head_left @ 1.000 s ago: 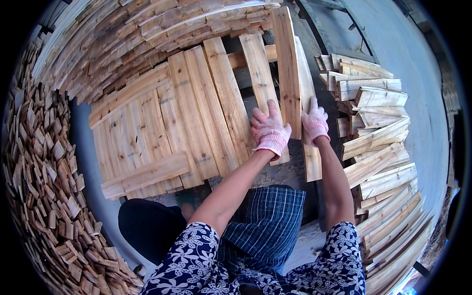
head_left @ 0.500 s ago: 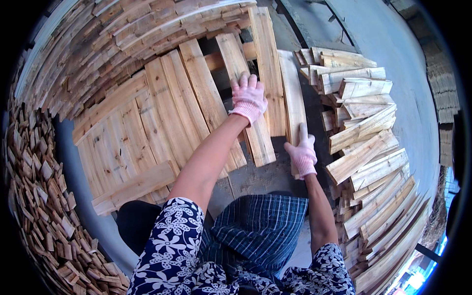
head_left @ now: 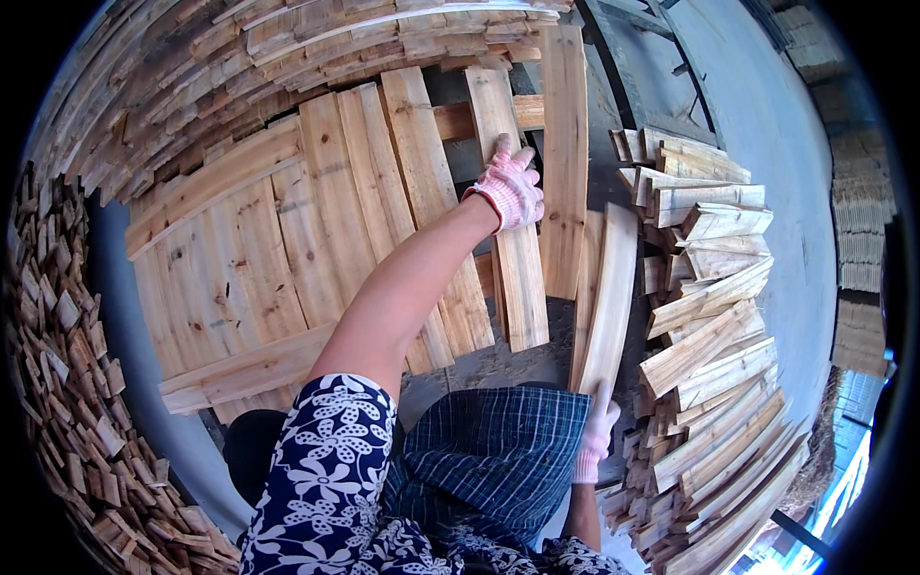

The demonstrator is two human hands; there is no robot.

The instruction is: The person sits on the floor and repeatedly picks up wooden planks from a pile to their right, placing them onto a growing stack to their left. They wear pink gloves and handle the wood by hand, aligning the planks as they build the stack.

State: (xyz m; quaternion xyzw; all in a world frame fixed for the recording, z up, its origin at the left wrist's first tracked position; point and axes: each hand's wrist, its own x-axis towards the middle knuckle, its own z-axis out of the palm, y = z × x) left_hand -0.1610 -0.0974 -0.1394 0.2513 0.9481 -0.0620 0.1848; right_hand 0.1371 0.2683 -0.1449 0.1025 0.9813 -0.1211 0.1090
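Note:
My left hand (head_left: 510, 184), in a pink and white glove, lies flat on a pale slat (head_left: 522, 287) of a wooden panel (head_left: 287, 249), near the slat's far end. Its fingers spread over the wood without closing round it. The slat rests on a cross bar (head_left: 460, 120) beside several slats laid edge to edge. My right hand (head_left: 596, 436), also gloved, is low by my lap and grips the near end of a loose plank (head_left: 606, 307). That plank leans between the panel and a pile of slats on the right.
A pile of cut slats (head_left: 709, 364) is stacked at the right. More planks (head_left: 287, 57) are heaped along the far side. Small wood blocks (head_left: 67, 383) pile up at the left. Grey concrete floor (head_left: 757, 105) runs behind the right pile.
My right hand has dropped from beside the left hand down to my lap and taken the loose plank's near end. My left hand has reached farther out along the slat.

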